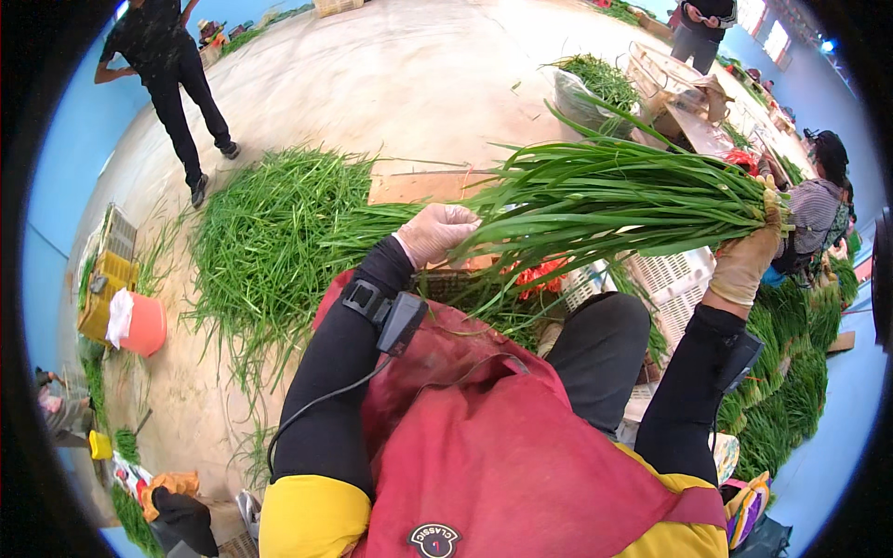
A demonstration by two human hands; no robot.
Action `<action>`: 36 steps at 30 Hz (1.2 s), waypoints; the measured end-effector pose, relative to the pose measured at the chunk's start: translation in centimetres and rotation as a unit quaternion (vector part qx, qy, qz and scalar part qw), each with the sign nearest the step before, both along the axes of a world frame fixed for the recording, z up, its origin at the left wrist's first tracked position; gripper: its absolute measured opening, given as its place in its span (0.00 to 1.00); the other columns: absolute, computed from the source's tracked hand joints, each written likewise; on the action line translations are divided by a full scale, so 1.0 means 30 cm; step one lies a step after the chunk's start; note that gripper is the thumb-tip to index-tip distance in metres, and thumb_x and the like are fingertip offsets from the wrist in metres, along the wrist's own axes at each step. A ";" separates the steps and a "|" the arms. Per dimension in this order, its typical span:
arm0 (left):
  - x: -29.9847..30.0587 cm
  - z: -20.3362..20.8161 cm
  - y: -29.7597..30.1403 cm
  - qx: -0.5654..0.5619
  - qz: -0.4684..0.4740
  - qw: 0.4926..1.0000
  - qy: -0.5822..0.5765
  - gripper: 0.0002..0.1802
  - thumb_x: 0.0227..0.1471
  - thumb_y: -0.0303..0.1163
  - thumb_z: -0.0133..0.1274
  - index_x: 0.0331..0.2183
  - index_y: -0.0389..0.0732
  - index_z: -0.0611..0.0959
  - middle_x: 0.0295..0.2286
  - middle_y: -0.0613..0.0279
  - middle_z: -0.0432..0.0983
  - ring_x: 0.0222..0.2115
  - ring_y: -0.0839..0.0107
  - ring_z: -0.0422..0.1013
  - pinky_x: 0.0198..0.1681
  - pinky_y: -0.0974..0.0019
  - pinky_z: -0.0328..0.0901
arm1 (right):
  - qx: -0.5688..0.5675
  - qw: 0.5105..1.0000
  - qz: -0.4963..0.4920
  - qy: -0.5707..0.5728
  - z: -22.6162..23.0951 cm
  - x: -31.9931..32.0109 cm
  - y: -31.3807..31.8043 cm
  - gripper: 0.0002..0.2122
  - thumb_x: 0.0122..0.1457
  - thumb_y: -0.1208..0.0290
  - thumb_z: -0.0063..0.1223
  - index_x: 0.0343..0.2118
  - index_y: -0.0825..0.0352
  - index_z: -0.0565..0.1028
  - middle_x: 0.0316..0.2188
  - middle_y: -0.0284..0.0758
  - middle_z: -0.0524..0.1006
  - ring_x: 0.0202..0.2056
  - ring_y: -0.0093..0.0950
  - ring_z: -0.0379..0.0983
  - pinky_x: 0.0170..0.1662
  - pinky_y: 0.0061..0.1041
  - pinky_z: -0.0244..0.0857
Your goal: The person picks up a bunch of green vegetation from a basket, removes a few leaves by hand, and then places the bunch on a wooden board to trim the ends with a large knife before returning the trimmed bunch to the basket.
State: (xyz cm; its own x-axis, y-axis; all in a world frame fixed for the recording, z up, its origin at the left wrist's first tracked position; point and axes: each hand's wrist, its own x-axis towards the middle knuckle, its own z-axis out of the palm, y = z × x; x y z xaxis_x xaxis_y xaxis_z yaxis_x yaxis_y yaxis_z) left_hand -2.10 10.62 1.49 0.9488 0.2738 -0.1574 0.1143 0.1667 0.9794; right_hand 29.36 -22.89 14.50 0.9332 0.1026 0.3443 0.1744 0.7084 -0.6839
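Observation:
My right hand, in a pale, stained glove, is closed around the base of a thick bunch of garlic chives. The bunch is held up sideways, its pale cut ends to the right and its long green leaves fanning left. At the drooping leaf tips is my left hand, in a thin whitish glove, with its fingers pinched together. Whatever lies between those fingers is too small to make out. Behind and left of that hand, a large loose heap of chives spreads over the floor.
A wooden board lies beyond my left hand. White plastic crates stand under the bunch. At left are a pink bucket and a yellow crate. Bundled chives line the right side. A person stands far left; another sits right.

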 end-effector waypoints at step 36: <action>0.068 -0.059 -0.161 0.458 0.015 0.889 0.014 0.17 0.57 0.43 0.52 0.41 0.43 0.84 0.34 0.52 0.81 0.38 0.53 0.76 0.42 0.55 0.70 | -0.010 0.992 0.104 0.073 -0.184 0.023 0.132 0.15 0.61 0.69 0.50 0.49 0.67 0.76 0.46 0.41 0.79 0.44 0.37 0.78 0.47 0.43 0.75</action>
